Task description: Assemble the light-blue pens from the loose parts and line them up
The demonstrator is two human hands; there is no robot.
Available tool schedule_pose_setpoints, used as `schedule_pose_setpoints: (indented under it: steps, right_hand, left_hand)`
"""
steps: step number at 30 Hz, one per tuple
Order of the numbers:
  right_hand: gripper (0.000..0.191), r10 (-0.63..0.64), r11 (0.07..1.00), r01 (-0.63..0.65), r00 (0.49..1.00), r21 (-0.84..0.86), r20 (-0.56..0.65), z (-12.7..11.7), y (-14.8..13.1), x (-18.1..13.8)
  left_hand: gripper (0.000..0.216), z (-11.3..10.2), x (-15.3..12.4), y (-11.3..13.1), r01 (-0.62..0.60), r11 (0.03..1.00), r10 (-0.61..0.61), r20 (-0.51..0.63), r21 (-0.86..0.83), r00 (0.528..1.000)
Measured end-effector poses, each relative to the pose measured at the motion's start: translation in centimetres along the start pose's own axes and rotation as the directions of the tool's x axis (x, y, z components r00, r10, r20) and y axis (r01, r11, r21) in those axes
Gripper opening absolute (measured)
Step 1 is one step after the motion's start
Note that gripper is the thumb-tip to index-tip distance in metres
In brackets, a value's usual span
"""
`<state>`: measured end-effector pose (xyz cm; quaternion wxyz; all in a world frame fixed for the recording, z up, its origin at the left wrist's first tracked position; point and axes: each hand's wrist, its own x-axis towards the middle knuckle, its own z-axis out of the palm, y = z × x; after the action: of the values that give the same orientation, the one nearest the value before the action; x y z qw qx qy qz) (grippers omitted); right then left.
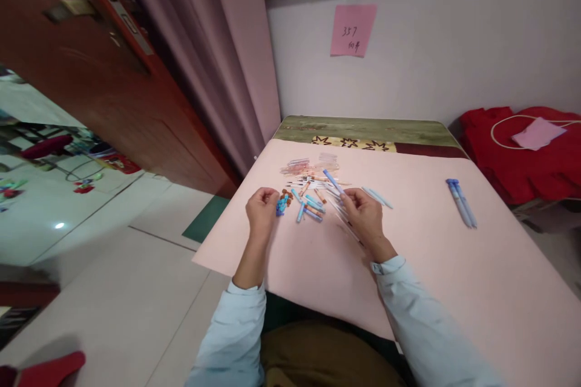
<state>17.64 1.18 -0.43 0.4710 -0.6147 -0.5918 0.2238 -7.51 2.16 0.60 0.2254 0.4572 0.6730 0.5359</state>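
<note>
My right hand (367,213) pinches a blue pen barrel (333,181), tilted up and to the left above the table. On the left, my left hand (261,210) has thumb and fingertips pressed together beside a small pile of blue and brown pen pieces (283,201); whatever it holds, if anything, is too small to make out. Between the hands lie several short blue and orange-brown tubes (313,209). Thin white pen refills (347,227) lie partly under my right hand. Behind them are pinkish clear parts (297,166).
Pale pink paper covers the table (436,266). Two blue pens (461,204) lie side by side at the right, and light blue sticks (377,197) lie just beyond my right hand. A red cloth (499,163) is at the far right; a wooden door (136,103) stands left.
</note>
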Motion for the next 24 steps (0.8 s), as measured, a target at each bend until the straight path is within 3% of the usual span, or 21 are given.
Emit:
schedule_pose_setpoints:
  steps: [2,5,9,12,18,24]
  right_hand:
    - [0.028,-0.008,1.000,0.008,1.000,-0.002,-0.001,0.2,0.0,-0.2]
    - [0.029,-0.003,1.000,0.003,1.000,-0.024,0.001,0.4,0.2,-0.5]
    - [0.028,0.009,0.999,-0.009,1.000,-0.031,-0.009,0.3,0.4,-0.6]
    - [0.031,0.002,1.000,-0.002,1.000,-0.018,-0.017,0.1,0.2,-0.5]
    - [0.029,-0.006,1.000,0.005,1.000,-0.027,-0.023,0.0,-0.1,-0.4]
    - [0.029,-0.007,0.999,0.005,1.000,-0.043,-0.028,0.0,0.0,-0.3]
  left_hand:
    - [0.009,-2.0,0.4,-1.2,-0.005,0.977,0.004,0.005,0.213,1.000]
    - [0.022,-3.2,0.2,-2.2,-0.057,0.924,0.012,0.120,0.379,0.993]
    - [0.031,-3.1,-0.7,-2.5,-0.172,0.893,0.060,0.269,0.416,0.961]
    - [0.032,-3.0,-1.1,-2.2,-0.208,0.871,0.063,0.318,0.446,0.946]
    - [0.015,-3.1,-1.4,-1.2,-0.209,0.823,0.034,0.321,0.528,0.946]
    - [0.009,-3.2,-1.6,-1.0,-0.180,0.846,0.029,0.293,0.502,0.956]
